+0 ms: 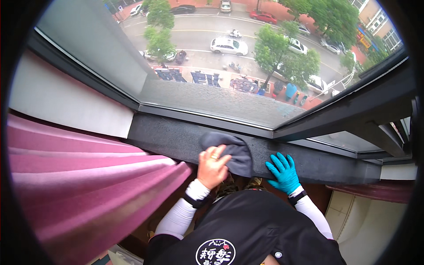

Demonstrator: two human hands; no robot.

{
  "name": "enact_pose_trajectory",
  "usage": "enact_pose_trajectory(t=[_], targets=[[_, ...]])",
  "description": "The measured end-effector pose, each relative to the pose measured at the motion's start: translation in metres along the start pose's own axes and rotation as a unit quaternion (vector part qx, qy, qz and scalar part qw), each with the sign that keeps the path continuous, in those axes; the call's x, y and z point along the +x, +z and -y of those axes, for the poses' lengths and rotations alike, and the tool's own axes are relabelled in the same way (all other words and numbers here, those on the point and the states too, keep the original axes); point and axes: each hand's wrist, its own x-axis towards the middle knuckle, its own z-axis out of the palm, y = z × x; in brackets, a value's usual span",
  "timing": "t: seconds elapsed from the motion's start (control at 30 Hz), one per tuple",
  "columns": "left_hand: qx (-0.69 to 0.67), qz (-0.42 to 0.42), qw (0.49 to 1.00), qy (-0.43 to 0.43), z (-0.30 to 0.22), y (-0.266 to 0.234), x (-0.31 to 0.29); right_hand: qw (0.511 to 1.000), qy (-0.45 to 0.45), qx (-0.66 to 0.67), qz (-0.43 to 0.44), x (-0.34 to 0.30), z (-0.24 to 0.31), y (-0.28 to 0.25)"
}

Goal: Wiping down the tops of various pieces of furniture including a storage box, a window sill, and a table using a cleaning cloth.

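My bare left hand (213, 166), with a ring on one finger, is on a dark grey cloth (239, 155), its fingers bent and pressed into the cloth's left part. The cloth lies bunched on the dark stone windowsill (176, 138), and its near edge reaches the sill's front edge. To the right, my right hand (284, 173) wears a teal rubber glove. It leans on the sill's front part with fingers spread, holding nothing and apart from the cloth.
A pink curtain (97, 176) hangs at the left, its edge reaching the sill. Beyond the sill stands a dark-framed window (207, 120), with an angled frame bar (349, 115) at the right. Through the glass, a street (198, 33) with cars and trees lies far below.
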Motion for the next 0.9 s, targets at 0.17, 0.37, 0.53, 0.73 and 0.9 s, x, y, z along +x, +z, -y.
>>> enact_pose_trajectory(t=[0.17, 0.37, 0.53, 0.73, 0.9], targets=[[0.164, -0.128, 0.969, -0.135, 0.123, -0.056, -0.024, 1.000, 0.000, -0.007, -0.006, -0.001, -0.001, 0.001], [0.308, -0.267, 0.874, -0.263, 0.221, -0.090, -0.057, 1.000, -0.006, -0.005, -0.011, 0.000, 0.001, 0.001], [0.203, -0.242, 0.930, -0.191, 0.090, -0.026, -0.010, 1.000, 0.000, -0.006, -0.013, -0.003, -0.002, 0.003], [-0.042, -0.038, 0.996, 0.062, -0.053, 0.040, -0.010, 1.000, -0.012, -0.003, -0.021, -0.004, -0.002, 0.002], [-0.021, -0.026, 0.992, 0.121, -0.040, 0.032, -0.003, 0.999, -0.015, 0.018, -0.024, -0.007, -0.006, 0.008]])
